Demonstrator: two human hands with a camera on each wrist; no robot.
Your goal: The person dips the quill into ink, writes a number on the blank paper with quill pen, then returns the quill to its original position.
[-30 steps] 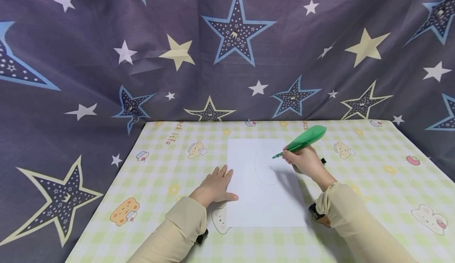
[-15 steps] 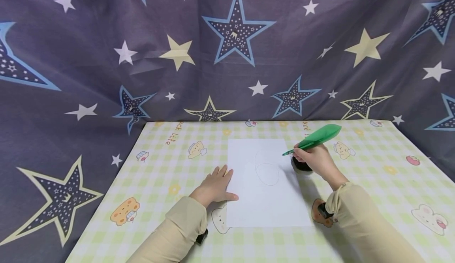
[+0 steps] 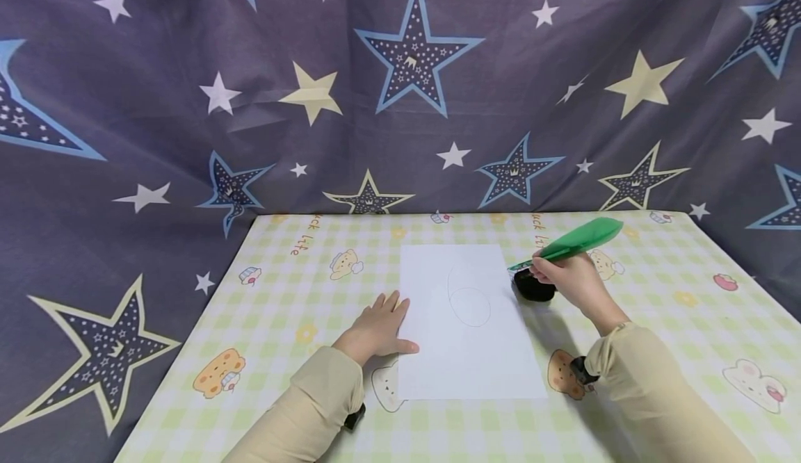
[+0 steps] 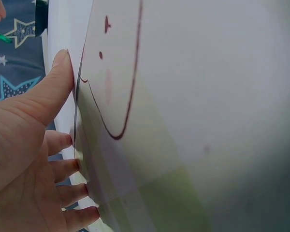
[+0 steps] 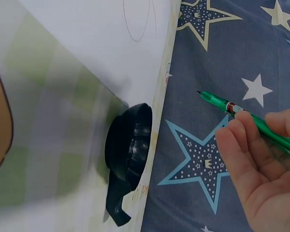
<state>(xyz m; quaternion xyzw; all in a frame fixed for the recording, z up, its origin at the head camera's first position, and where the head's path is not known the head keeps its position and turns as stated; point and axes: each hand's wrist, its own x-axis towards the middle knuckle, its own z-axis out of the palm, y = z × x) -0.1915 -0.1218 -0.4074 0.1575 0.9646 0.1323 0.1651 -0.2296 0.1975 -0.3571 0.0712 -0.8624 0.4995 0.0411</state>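
A sheet of white paper (image 3: 432,366) lies on the table, bearing a thin drawn line shaped like a 6 (image 3: 475,325). My left hand (image 3: 377,327) rests at its left edge with fingers spread and straight; the left wrist view shows the same hand (image 4: 24,140) against the edge. My right hand (image 3: 576,279) pinches a green pen (image 3: 585,239) with a feather-shaped top. In the right wrist view its dark tip points away from the fingers, off the paper. Under that hand stands a black rounded object (image 5: 130,145) with ribbed sides and a curved arm, beside the paper's right edge.
A green-and-white checked tablecloth (image 3: 300,393) with printed cartoon animals covers the table. Behind it hangs a dark curtain (image 3: 388,136) with stars. A small black device (image 3: 354,418) sits under the left wrist, another (image 3: 582,370) under the right.
My right hand has moved right with the pen, from over the paper to beyond its right edge, uncovering the black object. The left hand stays put.
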